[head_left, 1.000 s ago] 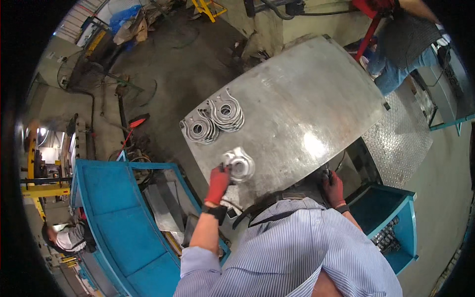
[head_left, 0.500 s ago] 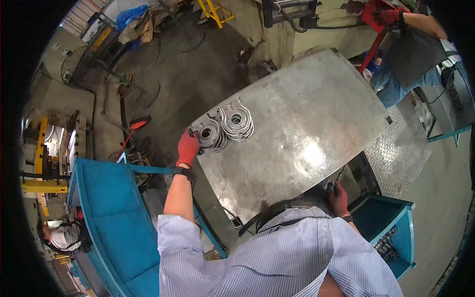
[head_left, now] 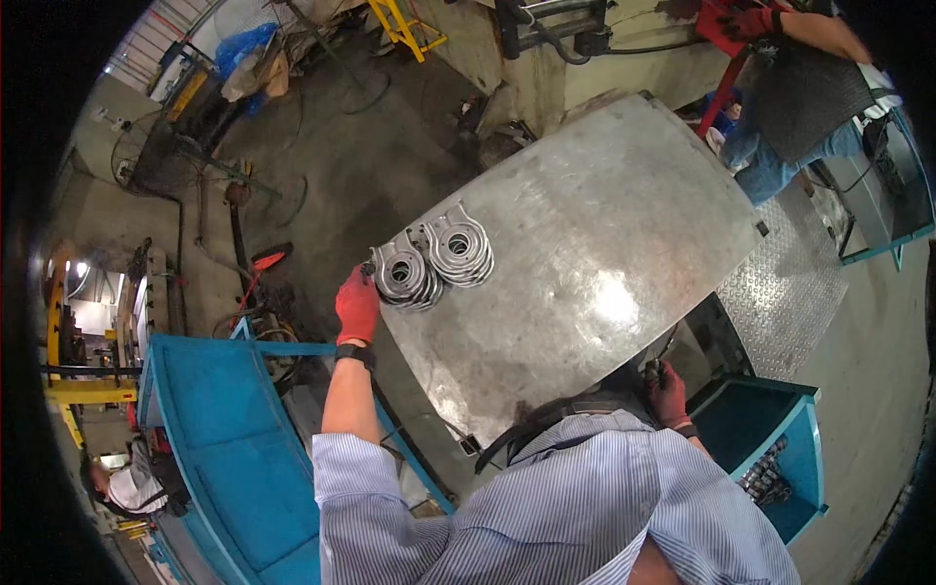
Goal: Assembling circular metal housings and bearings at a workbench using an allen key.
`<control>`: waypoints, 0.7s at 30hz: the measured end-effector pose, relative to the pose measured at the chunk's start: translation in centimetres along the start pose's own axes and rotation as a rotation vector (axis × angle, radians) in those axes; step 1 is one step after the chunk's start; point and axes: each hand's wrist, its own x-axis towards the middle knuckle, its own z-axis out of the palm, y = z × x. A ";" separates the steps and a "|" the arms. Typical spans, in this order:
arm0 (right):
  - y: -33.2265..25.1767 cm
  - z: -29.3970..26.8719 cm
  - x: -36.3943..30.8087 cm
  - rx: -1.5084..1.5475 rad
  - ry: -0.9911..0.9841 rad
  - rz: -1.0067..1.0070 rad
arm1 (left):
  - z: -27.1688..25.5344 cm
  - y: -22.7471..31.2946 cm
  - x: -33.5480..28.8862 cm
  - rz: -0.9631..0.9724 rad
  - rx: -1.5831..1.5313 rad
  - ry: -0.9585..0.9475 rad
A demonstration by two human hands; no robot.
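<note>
My left hand (head_left: 358,307), in a red glove, is at the left edge of a metal table (head_left: 585,224). Its fingers are bent around a small dark piece at the rim of a stack of ring-shaped metal parts (head_left: 405,275); what exactly they grip is not clear. Right beside it sits a second stack of the same silver parts (head_left: 459,249), each with a round hole and a curved rod end. My right hand (head_left: 668,395), gloved in red too, is low by the table's near edge, closed around a small dark metal part (head_left: 653,370).
A blue bin (head_left: 795,444) holding several dark metal parts stands at the near right. Large blue panels (head_left: 234,419) rise at the left. Another person (head_left: 804,107) works at the far right, and a second person (head_left: 136,483) is at the far left. Diamond-plate flooring (head_left: 780,292) lies beyond the table.
The view has shifted slightly. The rings in both stacks now appear flatter and more face-on. My left hand stays beside the left stack; my right hand has hardly moved.
</note>
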 end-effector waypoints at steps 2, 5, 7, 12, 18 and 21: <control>0.1 -0.1 -0.2 0.011 -0.004 -0.020 | -0.4 0.7 0.1 -0.041 0.024 -0.041; 0.1 -0.1 -0.3 -0.001 0.008 -0.016 | -0.7 4.0 0.4 -0.131 0.075 -0.084; 0.2 -0.2 -0.3 0.014 0.009 -0.023 | -0.2 3.8 0.5 -0.127 0.159 -0.100; -0.1 -0.4 -0.5 0.065 0.071 -0.050 | 0.0 1.8 1.9 0.006 0.160 -0.125; 0.8 0.0 -0.6 0.067 0.060 -0.006 | -0.8 1.8 1.5 -0.039 0.166 -0.188; 0.7 0.1 -0.8 0.025 0.088 -0.032 | -1.3 2.2 0.9 -0.097 0.135 -0.200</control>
